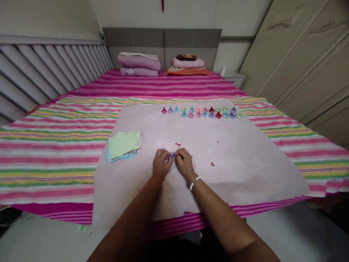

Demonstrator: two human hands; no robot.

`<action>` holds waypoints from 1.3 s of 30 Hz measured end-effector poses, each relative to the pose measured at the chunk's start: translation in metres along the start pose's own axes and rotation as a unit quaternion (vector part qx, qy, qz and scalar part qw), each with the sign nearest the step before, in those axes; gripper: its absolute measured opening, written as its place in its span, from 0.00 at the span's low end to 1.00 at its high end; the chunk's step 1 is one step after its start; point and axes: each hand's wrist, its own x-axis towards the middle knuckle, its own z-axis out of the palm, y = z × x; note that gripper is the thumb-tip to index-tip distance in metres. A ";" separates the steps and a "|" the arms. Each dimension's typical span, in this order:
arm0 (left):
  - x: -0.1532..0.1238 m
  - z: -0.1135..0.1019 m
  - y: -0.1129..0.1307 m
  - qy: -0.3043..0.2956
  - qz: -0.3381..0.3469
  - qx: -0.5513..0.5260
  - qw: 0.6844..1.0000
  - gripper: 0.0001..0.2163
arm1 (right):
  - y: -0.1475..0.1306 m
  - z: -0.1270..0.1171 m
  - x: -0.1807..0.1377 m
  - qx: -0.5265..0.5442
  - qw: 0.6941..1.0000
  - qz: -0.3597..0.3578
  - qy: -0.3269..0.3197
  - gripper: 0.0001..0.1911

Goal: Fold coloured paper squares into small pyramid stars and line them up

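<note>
My left hand (161, 164) and my right hand (184, 161) meet over a pale pink paper sheet (231, 174) spread on the bed. Both pinch a small purple folded paper piece (172, 155) between their fingertips. A white bead bracelet (195, 182) circles my right wrist. A stack of pale green and blue square papers (124, 145) lies to the left of my hands. At the sheet's far edge stand two rows of several small folded paper shapes (203, 112) in pink, purple, blue, green and red.
The sheet lies on a bed with a striped pink, green and yellow cover (51, 145). Small red paper scraps (212, 164) dot the sheet. Folded pillows and blankets (139, 63) sit by the headboard. A wardrobe (308, 62) stands on the right, slatted panels (40, 69) on the left.
</note>
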 end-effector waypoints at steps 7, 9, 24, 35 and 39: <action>0.001 -0.003 0.004 -0.014 -0.022 0.004 1.000 0.05 | -0.002 -0.005 0.003 -0.031 0.998 -0.013 -0.046 0.09; 0.001 -0.003 0.006 -0.015 -0.028 0.001 1.000 0.05 | -0.003 -0.009 0.005 -0.048 0.996 -0.020 -0.071 0.10; 0.008 -0.003 0.012 -0.036 -0.036 -0.006 0.999 0.06 | -0.021 -0.030 0.025 -0.220 0.936 -0.106 -0.252 0.11; 0.010 -0.007 0.005 0.085 0.014 0.038 0.996 0.14 | -0.005 -0.034 0.085 -0.117 0.988 0.026 -0.098 0.08; 0.005 -0.003 -0.004 0.083 0.061 0.131 0.986 0.14 | 0.019 -0.027 0.143 -0.154 0.986 0.043 -0.037 0.09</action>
